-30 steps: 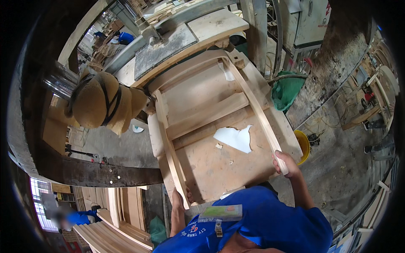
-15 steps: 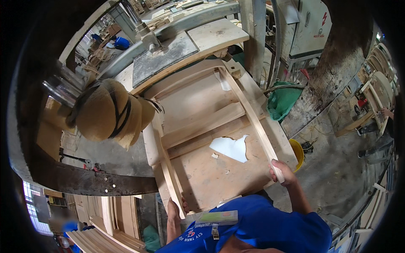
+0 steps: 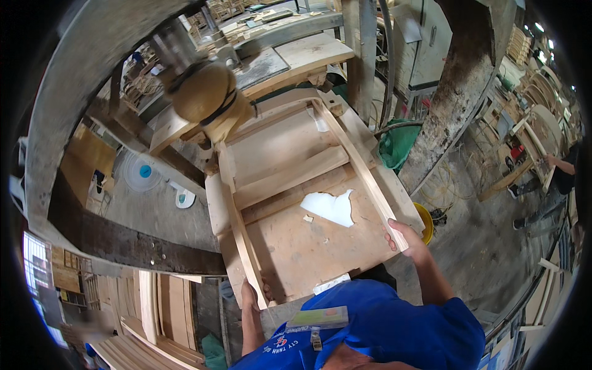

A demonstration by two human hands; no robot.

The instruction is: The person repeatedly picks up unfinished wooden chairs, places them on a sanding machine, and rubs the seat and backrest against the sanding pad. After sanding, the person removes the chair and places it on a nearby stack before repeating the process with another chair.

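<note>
A wooden frame (image 3: 365,174) lies across the middle of the view, above a pale board (image 3: 308,268), with its curved far end toward twelve o'clock and its two side rails running toward the wearer. At seven o'clock the left hand (image 3: 251,297) curls around the near end of the left rail, fingers showing on its inner side. At four o'clock the right hand (image 3: 408,239) grips the near end of the right rail, thumb uppermost. Whether those held ends touch the board cannot be told. A crossbar (image 3: 290,180) joins the rails near the centre. Just toward four o'clock from there, a torn white sheet (image 3: 330,208) lies on the board, between the rails. Between ten and eleven o'clock, a blurred tan pad (image 3: 203,92) with a dark strap hangs near the left rail's far part. A green bag (image 3: 398,147) sits between two and three o'clock, a yellow bucket (image 3: 425,223) between three and four.
</note>
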